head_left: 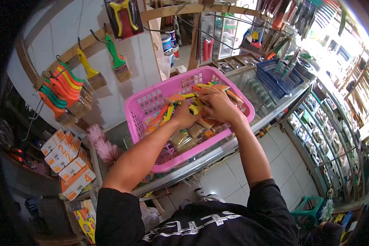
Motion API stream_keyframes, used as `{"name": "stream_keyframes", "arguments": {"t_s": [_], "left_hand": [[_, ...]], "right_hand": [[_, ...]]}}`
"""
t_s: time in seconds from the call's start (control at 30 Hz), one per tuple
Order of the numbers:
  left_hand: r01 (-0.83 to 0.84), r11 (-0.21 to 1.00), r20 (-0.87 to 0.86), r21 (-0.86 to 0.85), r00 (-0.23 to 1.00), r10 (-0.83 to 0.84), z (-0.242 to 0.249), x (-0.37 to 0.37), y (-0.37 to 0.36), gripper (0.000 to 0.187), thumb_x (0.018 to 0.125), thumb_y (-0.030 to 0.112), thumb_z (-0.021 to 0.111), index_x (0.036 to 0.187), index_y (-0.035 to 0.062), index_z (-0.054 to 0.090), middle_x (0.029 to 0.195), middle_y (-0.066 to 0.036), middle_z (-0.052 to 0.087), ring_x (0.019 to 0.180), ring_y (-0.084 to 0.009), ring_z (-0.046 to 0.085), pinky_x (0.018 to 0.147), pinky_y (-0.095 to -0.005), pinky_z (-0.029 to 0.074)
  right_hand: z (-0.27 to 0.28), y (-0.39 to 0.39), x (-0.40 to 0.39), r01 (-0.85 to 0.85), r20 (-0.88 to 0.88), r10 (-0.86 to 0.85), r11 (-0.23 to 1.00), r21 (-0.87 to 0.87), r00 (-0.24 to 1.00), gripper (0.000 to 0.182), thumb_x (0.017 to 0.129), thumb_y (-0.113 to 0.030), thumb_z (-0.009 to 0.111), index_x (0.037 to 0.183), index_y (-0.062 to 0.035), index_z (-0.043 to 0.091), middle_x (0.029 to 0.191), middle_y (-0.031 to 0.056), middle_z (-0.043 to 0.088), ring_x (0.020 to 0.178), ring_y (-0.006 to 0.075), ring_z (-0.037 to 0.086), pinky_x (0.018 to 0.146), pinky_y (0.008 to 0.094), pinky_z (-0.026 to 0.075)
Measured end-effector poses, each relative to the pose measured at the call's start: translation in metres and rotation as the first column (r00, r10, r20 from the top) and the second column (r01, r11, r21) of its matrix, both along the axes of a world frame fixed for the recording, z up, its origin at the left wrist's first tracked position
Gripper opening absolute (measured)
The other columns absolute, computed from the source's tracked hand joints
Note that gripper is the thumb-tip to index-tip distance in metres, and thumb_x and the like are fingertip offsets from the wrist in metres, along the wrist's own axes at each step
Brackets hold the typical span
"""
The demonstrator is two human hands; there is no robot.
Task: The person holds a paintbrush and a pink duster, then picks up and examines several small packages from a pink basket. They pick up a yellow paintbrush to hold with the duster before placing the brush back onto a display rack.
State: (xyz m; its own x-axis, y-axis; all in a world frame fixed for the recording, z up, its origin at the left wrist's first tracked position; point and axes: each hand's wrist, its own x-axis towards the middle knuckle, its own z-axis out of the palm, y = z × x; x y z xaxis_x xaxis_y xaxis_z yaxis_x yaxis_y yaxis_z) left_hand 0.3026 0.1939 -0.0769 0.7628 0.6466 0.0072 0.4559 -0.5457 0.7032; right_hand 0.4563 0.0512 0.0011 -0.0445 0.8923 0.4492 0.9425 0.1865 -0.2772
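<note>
A pink plastic basket [141, 98] holds a jumble of paintbrushes, many in clear wrappers, with orange, yellow and green handles. Inside it, my left hand [184, 116] is closed on a yellow-handled paintbrush [197, 109]. My right hand [218, 103] lies beside it over the pile, fingers bent down among the brushes; their tips are partly hidden, and I cannot make out what they hold. Past its knuckles lie orange and yellow handles [211, 86]. Nearer me, a wrapped paintbrush [183, 141] shows its pale bristles.
The basket rests on a glass counter [229, 148]. Paintbrushes [71, 92] hang on hooks at left, above stacked orange-and-white boxes [69, 164] and a pink duster [102, 143]. A blue basket [276, 80] sits farther along the counter. A green stool [309, 209] stands at lower right.
</note>
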Motion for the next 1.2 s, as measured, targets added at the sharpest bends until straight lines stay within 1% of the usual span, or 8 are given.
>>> {"name": "stream_keyframes", "arguments": {"t_s": [0.1, 0.2, 0.3, 0.5, 0.7, 0.9, 1.1, 1.2], "left_hand": [[-0.001, 0.982, 0.010, -0.189, 1.000, 0.003, 0.007, 0.000, 0.000, 0.070, 0.088, 0.026, 0.083, 0.137, -0.0012, 0.041, 0.109, -0.013, 0.065, 0.079, -0.0159, 0.065, 0.068, -0.0306, 0.055], [-0.074, 0.841, -0.022, -0.536, 0.997, 0.073, 0.059, -0.009, -0.023, 0.065, 0.090, 0.023, 0.080, 0.137, 0.0006, 0.041, 0.106, -0.013, 0.066, 0.079, -0.0164, 0.066, 0.069, -0.0334, 0.057], [-0.090, 0.785, -0.020, -0.613, 0.995, 0.098, 0.073, -0.014, -0.021, 0.054, 0.092, 0.017, 0.076, 0.133, 0.0027, 0.044, 0.104, -0.012, 0.067, 0.079, -0.0164, 0.067, 0.069, -0.0345, 0.057], [-0.004, 0.707, 0.139, -0.708, 0.980, 0.145, 0.082, -0.025, -0.007, 0.020, 0.097, 0.026, 0.061, 0.102, 0.0063, 0.060, 0.088, -0.008, 0.070, 0.067, -0.0172, 0.069, 0.058, -0.0296, 0.055], [0.153, 0.556, 0.262, -0.817, 0.957, 0.123, 0.083, -0.035, 0.017, 0.023, 0.091, 0.024, 0.058, 0.109, 0.0100, 0.063, 0.099, -0.008, 0.071, 0.082, -0.0169, 0.071, 0.070, -0.0341, 0.061], [0.358, 0.565, 0.496, -0.744, 0.862, 0.106, 0.095, -0.041, 0.014, 0.036, 0.090, 0.013, 0.057, 0.125, 0.0089, 0.053, 0.116, -0.013, 0.065, 0.100, -0.0238, 0.071, 0.088, -0.0381, 0.061], [0.590, 0.526, 0.664, -0.613, 0.745, -0.063, 0.112, -0.048, -0.011, 0.042, 0.093, 0.003, 0.060, 0.133, 0.0088, 0.050, 0.121, -0.009, 0.062, 0.110, -0.0188, 0.067, 0.093, -0.0314, 0.059], [0.629, 0.554, 0.653, -0.545, 0.733, -0.189, 0.121, -0.053, -0.023, 0.049, 0.092, -0.001, 0.065, 0.137, 0.0099, 0.047, 0.124, -0.009, 0.061, 0.114, -0.0165, 0.064, 0.096, -0.0293, 0.054]], "right_hand": [[0.001, 0.000, -0.001, 0.037, 0.005, -0.037, 0.999, -0.025, 0.999, 0.032, 0.085, -0.013, 0.067, 0.115, -0.0045, 0.076, 0.138, 0.0147, 0.065, 0.133, 0.0328, 0.054, 0.112, 0.0477, 0.040], [0.002, 0.000, -0.001, 0.019, -0.021, -0.020, 0.999, -0.026, 1.000, 0.030, 0.086, -0.014, 0.066, 0.113, -0.0050, 0.076, 0.137, 0.0146, 0.065, 0.131, 0.0337, 0.056, 0.111, 0.0482, 0.041], [0.001, 0.004, 0.001, 0.010, -0.025, -0.010, 1.000, -0.028, 1.000, 0.028, 0.087, -0.015, 0.065, 0.111, -0.0051, 0.076, 0.134, 0.0151, 0.066, 0.129, 0.0348, 0.057, 0.109, 0.0491, 0.042], [-0.002, 0.003, 0.003, -0.039, -0.045, 0.042, 0.998, 0.056, 0.998, 0.025, 0.088, -0.017, 0.065, 0.107, -0.0047, 0.076, 0.126, 0.0162, 0.069, 0.124, 0.0362, 0.060, 0.107, 0.0507, 0.044], [0.007, 0.000, -0.001, -0.069, -0.139, 0.070, 0.998, 0.012, 0.988, 0.026, 0.090, -0.019, 0.066, 0.109, -0.0030, 0.075, 0.117, 0.0172, 0.072, 0.113, 0.0374, 0.065, 0.101, 0.0473, 0.050], [0.023, -0.007, -0.009, -0.031, -0.473, 0.013, 0.999, -0.030, 0.881, 0.031, 0.098, -0.022, 0.067, 0.119, 0.0008, 0.072, 0.110, 0.0153, 0.076, 0.096, 0.0264, 0.074, 0.088, 0.0381, 0.056], [0.063, -0.045, -0.045, -0.003, -0.703, -0.061, 0.996, -0.090, 0.709, 0.043, 0.099, -0.012, 0.068, 0.139, 0.0029, 0.060, 0.108, 0.0118, 0.073, 0.096, 0.0105, 0.067, 0.084, 0.0290, 0.055], [0.051, -0.060, -0.051, 0.034, -0.707, 0.037, 0.996, 0.086, 0.706, 0.057, 0.094, -0.016, 0.074, 0.144, 0.0033, 0.054, 0.128, 0.0230, 0.069, 0.113, 0.0248, 0.069, 0.097, 0.0398, 0.054]]}}
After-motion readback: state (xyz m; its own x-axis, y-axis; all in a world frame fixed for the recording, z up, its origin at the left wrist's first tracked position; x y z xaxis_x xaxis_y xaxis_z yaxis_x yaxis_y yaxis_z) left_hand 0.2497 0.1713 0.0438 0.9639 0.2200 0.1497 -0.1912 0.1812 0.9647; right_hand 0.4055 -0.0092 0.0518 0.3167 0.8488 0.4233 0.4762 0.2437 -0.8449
